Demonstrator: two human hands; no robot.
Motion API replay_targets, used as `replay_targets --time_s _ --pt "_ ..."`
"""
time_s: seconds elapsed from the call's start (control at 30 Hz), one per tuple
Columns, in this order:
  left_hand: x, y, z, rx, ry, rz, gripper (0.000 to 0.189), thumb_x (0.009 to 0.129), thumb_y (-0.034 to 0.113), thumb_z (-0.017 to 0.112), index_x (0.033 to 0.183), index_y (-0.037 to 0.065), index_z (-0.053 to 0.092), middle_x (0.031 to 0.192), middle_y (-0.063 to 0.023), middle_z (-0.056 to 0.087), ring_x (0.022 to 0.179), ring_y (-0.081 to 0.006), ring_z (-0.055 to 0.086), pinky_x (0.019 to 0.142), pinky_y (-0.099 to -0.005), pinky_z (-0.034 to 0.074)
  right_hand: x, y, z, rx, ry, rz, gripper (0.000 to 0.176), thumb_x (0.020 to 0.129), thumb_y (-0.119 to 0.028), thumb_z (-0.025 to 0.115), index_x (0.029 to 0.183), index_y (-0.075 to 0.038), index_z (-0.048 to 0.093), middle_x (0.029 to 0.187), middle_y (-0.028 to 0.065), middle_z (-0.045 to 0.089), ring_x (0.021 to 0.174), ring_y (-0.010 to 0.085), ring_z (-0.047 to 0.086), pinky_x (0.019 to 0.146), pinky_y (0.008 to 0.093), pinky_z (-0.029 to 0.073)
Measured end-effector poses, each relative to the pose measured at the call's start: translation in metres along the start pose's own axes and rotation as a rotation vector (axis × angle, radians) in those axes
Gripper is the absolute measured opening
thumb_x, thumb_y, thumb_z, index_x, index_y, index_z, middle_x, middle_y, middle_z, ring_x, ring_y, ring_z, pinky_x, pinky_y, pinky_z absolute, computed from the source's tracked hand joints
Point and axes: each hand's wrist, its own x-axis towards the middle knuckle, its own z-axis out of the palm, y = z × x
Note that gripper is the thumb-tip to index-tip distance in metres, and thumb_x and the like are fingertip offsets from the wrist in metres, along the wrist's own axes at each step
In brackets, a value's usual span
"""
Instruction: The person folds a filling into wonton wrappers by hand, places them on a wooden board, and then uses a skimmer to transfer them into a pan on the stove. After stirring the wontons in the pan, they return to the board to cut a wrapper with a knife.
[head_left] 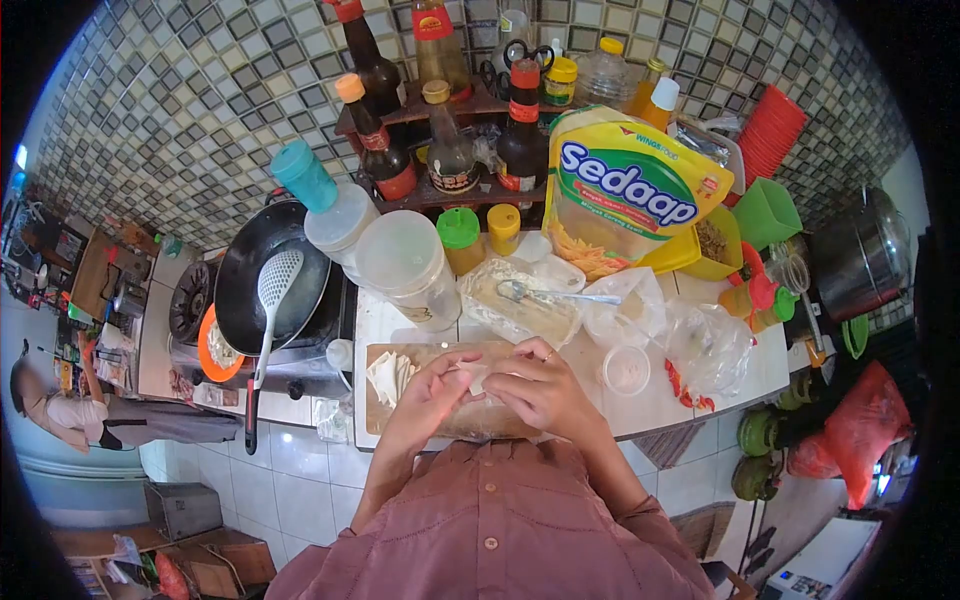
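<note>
Held piece (477,378): matt, smooth, between the fingers (522,388)
Board (480,424): matt, wood-like, beneath them
Wok (243,300): dark metal, sheen, left of the fingers
Fork (598,298): shiny metal, beyond
Wide jar (400,255): translucent plastic, beyond
Sedaap bag (625,190): glossy film, farther beyond
Shirt (480,510): matt cloth, nearer the body than the fingers
</note>
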Motion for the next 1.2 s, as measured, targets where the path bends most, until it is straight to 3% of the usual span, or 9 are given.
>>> replay_targets --time_s 0.1,0.2,0.27,0.37,0.57,0.63,0.87,1.07,1.2 --pt "0.006 -0.011 -0.013 0.216 0.003 0.031 0.022 0.091 0.010 0.046 0.109 0.000 0.053 0.076 0.0021 0.051 0.072 -0.0027 0.047 0.073 -0.0240 0.047 -0.001 0.002 0.002 0.129 0.013 0.049 0.011 0.071 -0.008 0.063 0.081 -0.007 0.060 0.083 0.0018 0.059 0.080 0.0224 0.052 0.071 0.0312 0.044" --pt "0.008 -0.014 -0.018 0.325 0.001 0.026 0.019 0.091 0.011 0.048 0.105 0.002 0.056 0.076 0.0029 0.053 0.070 -0.0018 0.047 0.067 -0.0193 0.045 -0.003 0.000 0.002 0.258 0.102 0.273 0.011 0.074 -0.005 0.065 0.084 -0.005 0.061 0.077 0.0018 0.059 0.069 0.0156 0.051 0.066 0.0253 0.043" --pt "0.006 -0.011 -0.016 0.312 0.013 0.030 0.018 0.091 0.011 0.048 0.104 0.002 0.057 0.076 0.0037 0.053 0.069 -0.0013 0.047 0.064 -0.0169 0.044 -0.006 -0.003 0.001 0.523 0.075 0.685 0.008 0.079 -0.007 0.064 0.084 -0.003 0.060 0.073 -0.0013 0.057 0.062 0.0060 0.047 0.058 0.0196 0.039" --pt "0.006 -0.009 -0.014 0.353 -0.004 0.060 0.018 0.091 0.011 0.048 0.103 0.002 0.057 0.080 0.0036 0.056 0.070 -0.0015 0.047 0.063 -0.0171 0.041 -0.008 0.000 0.001 0.666 -0.007 0.787 0.012 0.080 -0.013 0.064 0.084 -0.003 0.061 0.067 -0.0026 0.056 0.057 0.0029 0.044 0.052 0.0192 0.036" --pt "0.005 -0.004 -0.008 0.380 -0.001 0.120 0.020 0.090 0.015 0.052 0.104 0.003 0.060 0.079 0.0033 0.058 0.068 -0.0015 0.046 0.061 -0.0163 0.037 -0.007 -0.002 0.000 0.764 -0.112 0.860 0.011 0.082 -0.011 0.063 0.083 -0.001 0.061 0.070 -0.0076 0.052 0.062 -0.0012 0.040 0.053 0.0162 0.033" --pt "0.004 -0.006 -0.011 0.346 0.013 0.093 0.019 0.088 0.014 0.054 0.101 0.002 0.062 0.092 -0.0003 0.062 0.072 -0.0039 0.049 0.066 -0.0180 0.040 -0.008 -0.001 0.002 0.726 -0.118 0.842 0.011 0.081 -0.012 0.063 0.083 -0.001 0.062 0.069 -0.0074 0.052 0.061 -0.0010 0.040 0.052 0.0163 0.032" --pt "0.004 -0.013 -0.022 0.306 0.058 0.155 0.015 0.083 0.011 0.060 0.096 0.002 0.062 0.085 0.0002 0.061 0.075 -0.0047 0.053 0.065 -0.0191 0.040 -0.004 -0.005 -0.001 0.594 -0.227 0.798 0.011 0.080 -0.012 0.063 0.084 -0.002 0.063 0.069 -0.0055 0.054 0.058 0.0012 0.040 0.051 0.0179 0.033" --pt "-0.001 -0.002 -0.034 0.301 0.192 0.270 0.010 0.082 0.006 0.060 0.091 0.000 0.060 0.081 -0.0005 0.060 0.071 -0.0038 0.052 0.063 -0.0175 0.040 -0.004 -0.008 0.000 0.529 -0.015 0.758 0.014 0.080 -0.012 0.064 0.090 -0.003 0.062 0.065 -0.0032 0.054 0.057 0.0020 0.041 0.051 0.0183 0.035" --pt "-0.011 0.017 -0.066 0.452 0.376 0.310 0.011 0.084 0.006 0.058 0.091 -0.002 0.061 0.082 -0.0024 0.062 0.072 -0.0056 0.055 0.065 -0.0189 0.043 -0.005 -0.012 -0.018 0.341 -0.051 0.789 0.017 0.079 -0.014 0.063 0.092 -0.004 0.061 0.067 0.0028 0.058 0.054 0.0089 0.047 0.052 0.0224 0.039"
